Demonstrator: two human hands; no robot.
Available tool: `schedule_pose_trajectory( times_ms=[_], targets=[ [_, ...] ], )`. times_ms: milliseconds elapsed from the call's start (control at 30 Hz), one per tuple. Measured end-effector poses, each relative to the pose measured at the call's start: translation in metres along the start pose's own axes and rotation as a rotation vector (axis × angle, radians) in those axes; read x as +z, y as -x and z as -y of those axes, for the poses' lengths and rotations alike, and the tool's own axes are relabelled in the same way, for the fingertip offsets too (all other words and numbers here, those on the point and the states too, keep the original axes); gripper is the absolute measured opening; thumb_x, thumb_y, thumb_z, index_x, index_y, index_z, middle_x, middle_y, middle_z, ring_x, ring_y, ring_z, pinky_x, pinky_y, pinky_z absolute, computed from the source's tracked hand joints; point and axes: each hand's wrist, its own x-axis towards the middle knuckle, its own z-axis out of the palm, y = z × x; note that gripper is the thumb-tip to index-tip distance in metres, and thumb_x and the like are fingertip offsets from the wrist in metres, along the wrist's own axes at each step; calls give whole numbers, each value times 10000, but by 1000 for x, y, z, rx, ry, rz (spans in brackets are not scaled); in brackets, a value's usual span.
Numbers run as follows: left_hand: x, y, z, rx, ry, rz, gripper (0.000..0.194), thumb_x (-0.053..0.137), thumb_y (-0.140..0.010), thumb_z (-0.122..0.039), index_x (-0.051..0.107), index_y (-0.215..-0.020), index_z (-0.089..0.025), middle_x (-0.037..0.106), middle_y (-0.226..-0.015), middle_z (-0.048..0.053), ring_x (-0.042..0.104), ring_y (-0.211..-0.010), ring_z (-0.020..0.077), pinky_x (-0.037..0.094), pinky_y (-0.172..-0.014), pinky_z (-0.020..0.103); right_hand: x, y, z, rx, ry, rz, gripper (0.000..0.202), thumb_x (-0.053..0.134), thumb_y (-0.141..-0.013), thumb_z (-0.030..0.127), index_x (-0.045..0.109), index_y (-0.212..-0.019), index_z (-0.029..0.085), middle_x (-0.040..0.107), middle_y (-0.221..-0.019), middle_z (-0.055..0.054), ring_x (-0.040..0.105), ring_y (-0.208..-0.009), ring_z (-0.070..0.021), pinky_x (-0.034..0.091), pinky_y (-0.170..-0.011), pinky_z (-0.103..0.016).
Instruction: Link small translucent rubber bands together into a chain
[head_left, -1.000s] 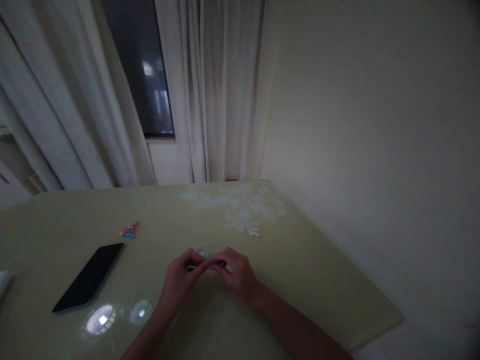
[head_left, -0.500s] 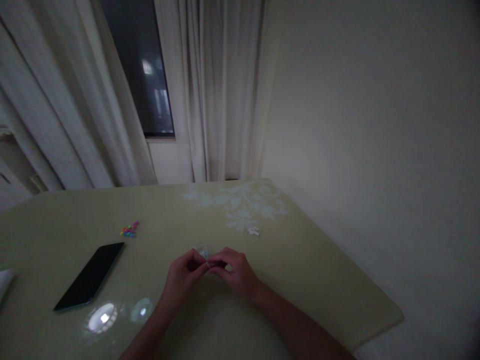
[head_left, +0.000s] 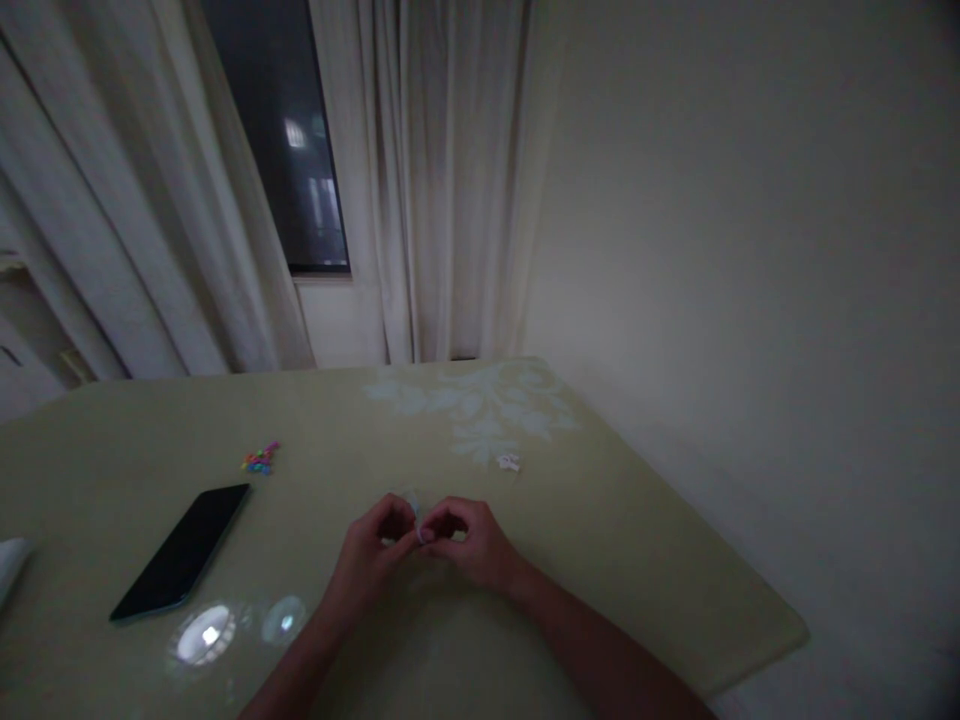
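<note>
My left hand [head_left: 371, 545] and my right hand [head_left: 472, 540] meet over the middle of the table, thumbs and fingers pinched together. Between the fingertips they hold a small clear plastic bag [head_left: 412, 498], whose see-through upper part shows just beyond the fingers. A thin pale strip of it lies at the right thumb. The fingers cover most of the bag, and whatever is inside cannot be made out. Beyond my right hand lies a little group of white pieces [head_left: 508, 462].
A small heap of colourful pieces [head_left: 261, 459] lies at the left, with a black phone [head_left: 184, 550] nearer to me. Something white [head_left: 11, 562] shows at the left edge. The table [head_left: 637, 560] has a pale leaf pattern and borders a wall on the right. Curtains [head_left: 442, 200] hang behind.
Both hands stay in place and keep pinching the bag. The fingertips have shifted slightly, with the right thumb now more visible and the bag less so.
</note>
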Motion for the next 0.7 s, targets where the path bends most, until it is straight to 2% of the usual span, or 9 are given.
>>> schedule_pose_trajectory(
  times_ms=[200,400,567,700],
  targets=[
    [-5,1,-9,102,-105,-29,164,824,-700,-313,686,-704,-225,666,-653,-12,598,-615,178,461,-571,241,-3,-1,-1,113,-170,94,414,939,-659,450,772,-917,172,738,-821,-16,662,-722,-149,541,-747,-302],
    [-4,2,-12,115,-89,-8,139,828,-722,-330,730,-697,-233,715,-668,12,656,-635,196,514,-622,262,-3,-2,-3,172,-247,90,462,957,-612,479,747,-876,163,732,-801,-17,675,-718,-158,563,-753,-329],
    [-3,3,-9,89,-40,-5,116,830,-740,-353,783,-735,-246,759,-717,32,702,-688,219,563,-685,288,-3,-2,-4,168,-234,55,502,958,-596,508,731,-877,160,742,-817,-25,672,-712,-157,557,-733,-321],
    [-3,3,-12,191,-54,0,71,785,-798,-302,829,-842,-268,771,-795,54,719,-739,225,573,-704,293,-3,-3,-3,137,-222,51,465,953,-625,480,739,-884,159,736,-808,-22,660,-708,-152,541,-715,-305]
  ],
)
